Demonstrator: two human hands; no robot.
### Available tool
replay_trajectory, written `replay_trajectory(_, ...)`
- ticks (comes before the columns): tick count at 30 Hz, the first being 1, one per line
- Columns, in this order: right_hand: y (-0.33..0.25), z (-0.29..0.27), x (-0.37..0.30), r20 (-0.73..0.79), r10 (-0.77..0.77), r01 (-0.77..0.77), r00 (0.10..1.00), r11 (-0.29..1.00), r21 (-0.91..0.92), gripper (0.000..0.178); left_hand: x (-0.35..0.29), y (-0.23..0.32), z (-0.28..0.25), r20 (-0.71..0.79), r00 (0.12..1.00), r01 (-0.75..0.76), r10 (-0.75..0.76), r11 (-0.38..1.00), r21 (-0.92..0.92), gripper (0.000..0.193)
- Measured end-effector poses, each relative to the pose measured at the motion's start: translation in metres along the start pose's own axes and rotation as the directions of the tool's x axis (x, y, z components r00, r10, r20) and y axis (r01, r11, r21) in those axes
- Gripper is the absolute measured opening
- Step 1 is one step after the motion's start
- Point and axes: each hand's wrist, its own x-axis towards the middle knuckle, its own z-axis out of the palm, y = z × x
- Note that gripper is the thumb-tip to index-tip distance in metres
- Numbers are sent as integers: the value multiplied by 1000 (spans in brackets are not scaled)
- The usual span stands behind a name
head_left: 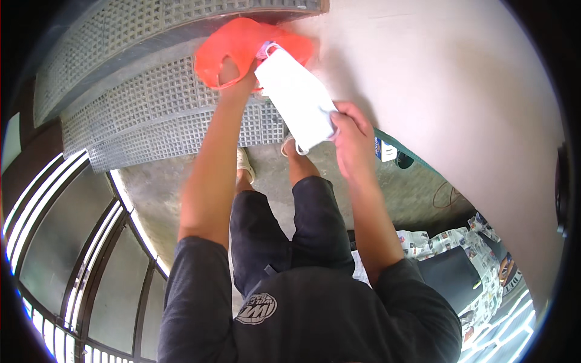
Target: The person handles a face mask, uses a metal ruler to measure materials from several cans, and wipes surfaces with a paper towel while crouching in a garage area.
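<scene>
My right hand (pixel 354 136) grips the lower end of a white face mask (pixel 296 97), thumb on top of it. The mask is flat, tilted and overexposed, with a thin loop showing at each end. Its upper end lies in front of a red plastic bag (pixel 257 45). My left hand (pixel 230 72) reaches in at the bag's near left side, and a red handle edge crosses my wrist. The bag hides the fingers of that hand, so their grip does not show. A small purplish item (pixel 264 50) peeks out between the bag and the mask.
Tiled steps (pixel 151 91) rise ahead and left. A pale wall (pixel 436 78) curves along the right. Dark metal gate panels (pixel 66 212) stand at left. Newspaper-patterned sheets (pixel 439 242) and a dark flat panel (pixel 451 278) lie at lower right. My feet are on concrete floor (pixel 169 187).
</scene>
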Motion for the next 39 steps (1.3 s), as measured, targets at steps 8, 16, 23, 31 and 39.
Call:
replay_trajectory(8, 5, -17, -132, -25, 113, -89, 993, 880, 468, 16, -201, 87, -108, 634, 684, 681, -361, 627, -378, 45)
replay_trajectory(16, 46, 6, -279, -5, 73, -69, 997, 964, 256, 28, -244, 170, -213, 732, 653, 746, -193, 325, -580, 14)
replay_trajectory(23, 19, 39, -335, -56, -244, 248, 968, 965, 84, 28, -276, 217, -268, 823, 552, 377, 135, 840, -391, 21)
replay_trajectory(31, 51, 19, -398, -437, -271, 324, 858, 945, 50, 15, -300, 234, -292, 809, 573, 188, 130, 940, -284, 22)
replay_trajectory(39, 44, 60, -453, -479, -623, 434, 618, 779, -453, 11, -376, 257, -287, 832, 495, 153, 248, 918, -365, 18)
